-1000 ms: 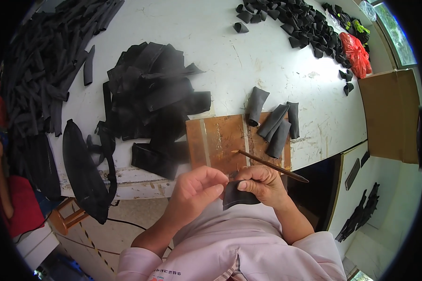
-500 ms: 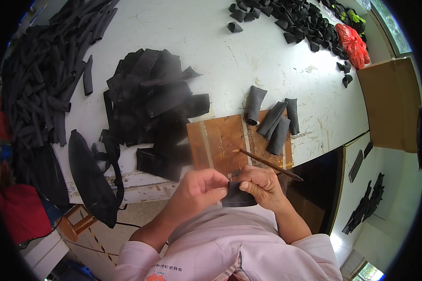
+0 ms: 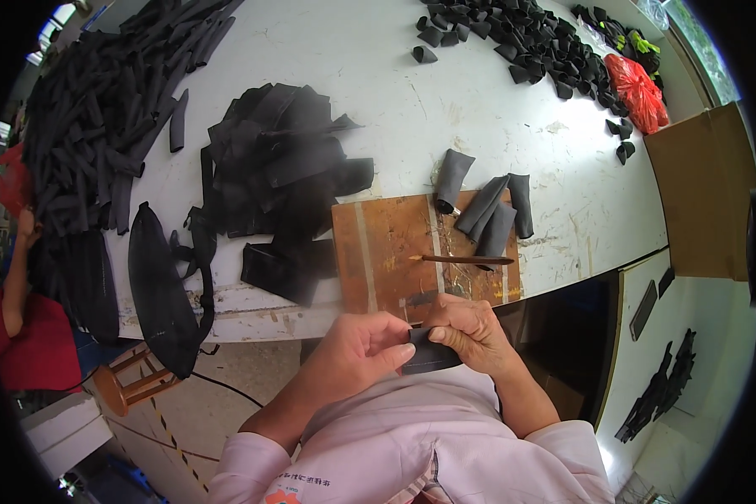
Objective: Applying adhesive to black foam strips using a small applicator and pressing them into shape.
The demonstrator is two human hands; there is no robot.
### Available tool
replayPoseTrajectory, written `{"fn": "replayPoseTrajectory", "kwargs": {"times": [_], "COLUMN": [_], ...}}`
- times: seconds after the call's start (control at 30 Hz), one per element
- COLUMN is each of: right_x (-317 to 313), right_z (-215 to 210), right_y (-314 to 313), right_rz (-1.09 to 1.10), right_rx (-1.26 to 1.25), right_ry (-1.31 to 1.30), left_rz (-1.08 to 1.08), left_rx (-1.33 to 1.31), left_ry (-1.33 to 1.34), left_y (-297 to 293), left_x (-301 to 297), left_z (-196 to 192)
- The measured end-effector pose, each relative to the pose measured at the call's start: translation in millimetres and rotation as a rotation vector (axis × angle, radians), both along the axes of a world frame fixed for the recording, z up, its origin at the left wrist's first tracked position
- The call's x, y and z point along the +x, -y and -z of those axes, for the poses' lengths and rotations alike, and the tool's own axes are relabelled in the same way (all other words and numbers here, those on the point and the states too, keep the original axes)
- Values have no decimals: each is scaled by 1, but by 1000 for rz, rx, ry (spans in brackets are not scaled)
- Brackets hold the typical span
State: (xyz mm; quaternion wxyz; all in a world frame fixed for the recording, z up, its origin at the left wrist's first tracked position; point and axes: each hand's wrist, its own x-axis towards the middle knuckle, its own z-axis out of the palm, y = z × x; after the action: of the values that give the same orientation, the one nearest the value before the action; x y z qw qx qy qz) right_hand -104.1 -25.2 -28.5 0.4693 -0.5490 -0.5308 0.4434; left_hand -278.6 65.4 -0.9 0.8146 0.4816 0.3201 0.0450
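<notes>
Both of my hands meet just below the table's front edge. My left hand (image 3: 357,351) and my right hand (image 3: 470,332) pinch a small black fabric piece (image 3: 428,359) between them. Just beyond my fingers lies a brown wooden board (image 3: 386,248) with a thin brown stick (image 3: 466,259) resting across it. Several rolled black fabric pieces (image 3: 487,210) lie at the board's far right corner.
A heap of flat black fabric (image 3: 281,172) sits left of the board on the white table (image 3: 479,109). Long black strips (image 3: 92,118) pile at the far left, small black pieces (image 3: 512,34) at the back. A red bag (image 3: 640,88) and a cardboard box (image 3: 706,193) are right. Another person (image 3: 17,277) sits left.
My hands have stayed together on the black piece, with the fingers shifting slightly. The stick on the board lies flatter than before.
</notes>
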Motion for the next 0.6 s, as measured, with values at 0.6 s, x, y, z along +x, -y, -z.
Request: {"fn": "replayPoseTrajectory", "kwargs": {"times": [0.6], "right_x": [-7], "right_z": [-5], "right_y": [23], "right_rz": [-26], "right_rx": [253], "right_ry": [387], "left_rz": [33], "left_rx": [564], "left_ry": [-247], "left_y": [39], "left_x": [5], "left_z": [-8]}}
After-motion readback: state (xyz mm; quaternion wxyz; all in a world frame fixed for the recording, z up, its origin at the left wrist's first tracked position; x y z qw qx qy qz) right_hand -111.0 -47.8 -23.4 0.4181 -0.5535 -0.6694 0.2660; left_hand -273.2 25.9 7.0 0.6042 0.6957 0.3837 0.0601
